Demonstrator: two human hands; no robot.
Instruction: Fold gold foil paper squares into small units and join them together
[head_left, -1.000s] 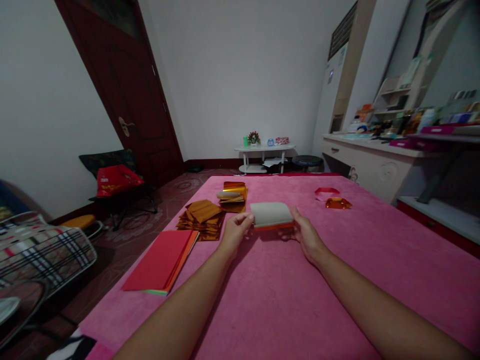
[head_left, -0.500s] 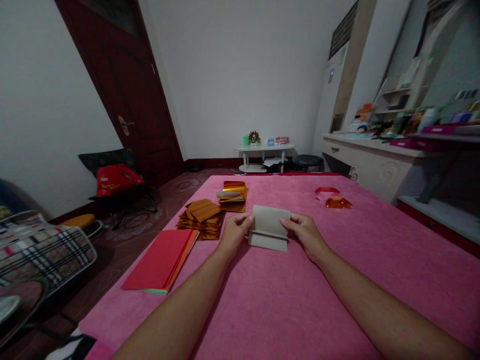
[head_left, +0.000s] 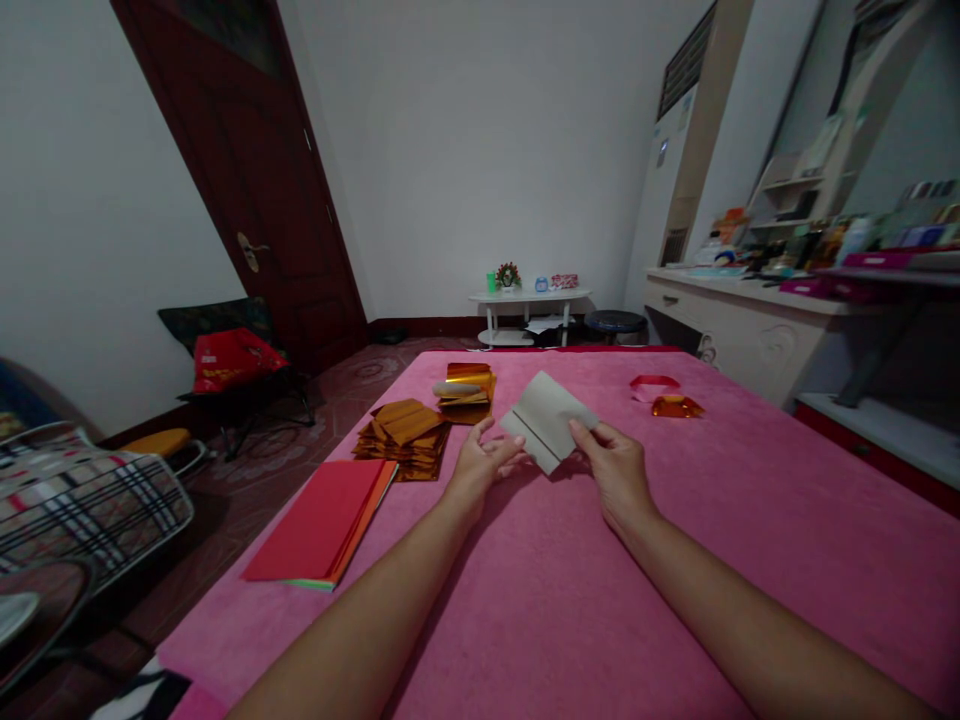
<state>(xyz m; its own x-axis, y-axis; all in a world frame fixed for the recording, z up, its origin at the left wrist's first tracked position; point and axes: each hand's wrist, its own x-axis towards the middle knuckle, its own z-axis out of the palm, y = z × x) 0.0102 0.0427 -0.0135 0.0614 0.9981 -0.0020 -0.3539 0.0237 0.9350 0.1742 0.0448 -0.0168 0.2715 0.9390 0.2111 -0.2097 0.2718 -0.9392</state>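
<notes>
A folded sheet of greyish-white paper (head_left: pixel 550 418) is held tilted above the pink cloth, with a crease line across its lower left part. My right hand (head_left: pixel 616 465) pinches its right side, thumb on the face towards me and fingers behind. At the lower left edge of the sheet is my left hand (head_left: pixel 484 468), its fingers apart and the thumb tip by the paper. Left of that hand lies a stack of folded gold-brown paper (head_left: pixel 405 440). Behind the stack sits a bundle of shiny gold paper (head_left: pixel 466 395) with a grey oblong object (head_left: pixel 456 388) on top.
Red and coloured sheets (head_left: pixel 322 525) lie at the left edge of the pink-covered table (head_left: pixel 525 620). A pink paper band (head_left: pixel 654 385) and a shiny orange-gold folded piece (head_left: pixel 676 406) are at the far right. A white dresser (head_left: pixel 757 310) stands beyond the right side.
The sheet has been turned from level to a slanted, corner-up position and raised slightly. My left hand has loosened its pinch and spread its fingers; my right hand still grips the paper.
</notes>
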